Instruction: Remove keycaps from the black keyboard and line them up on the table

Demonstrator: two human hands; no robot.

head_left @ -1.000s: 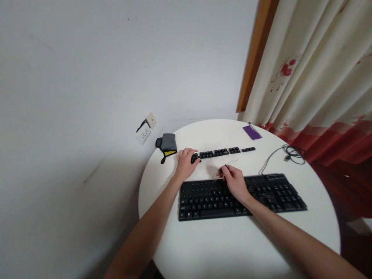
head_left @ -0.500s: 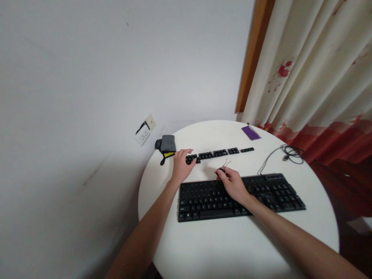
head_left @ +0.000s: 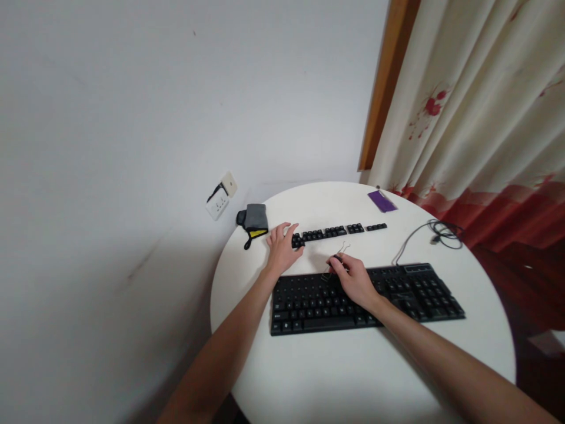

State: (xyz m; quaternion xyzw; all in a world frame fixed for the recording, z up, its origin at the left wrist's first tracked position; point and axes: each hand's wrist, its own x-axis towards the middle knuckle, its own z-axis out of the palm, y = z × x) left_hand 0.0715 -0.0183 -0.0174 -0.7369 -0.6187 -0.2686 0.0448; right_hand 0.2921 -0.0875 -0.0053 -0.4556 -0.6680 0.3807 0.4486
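A black keyboard [head_left: 397,297] lies on a round white table [head_left: 353,377]. Behind it runs a row of loose black keycaps [head_left: 338,232]. My left hand [head_left: 281,250] rests at the left end of that row, fingers curled down onto the first keycaps; whether it grips one I cannot make out. My right hand [head_left: 353,280] sits over the keyboard's top edge and pinches a thin wire key puller [head_left: 334,264] whose loops stick out toward the keycap row.
A grey, black and yellow pouch [head_left: 253,221] lies at the table's back left edge near a wall socket [head_left: 218,203]. A purple card [head_left: 382,201] is at the back. The keyboard cable [head_left: 435,232] coils at the right, by a curtain [head_left: 477,118].
My left hand slid left along the keycap row and came back a little to the right. My right hand drew the wire puller slightly toward the keyboard's top edge.
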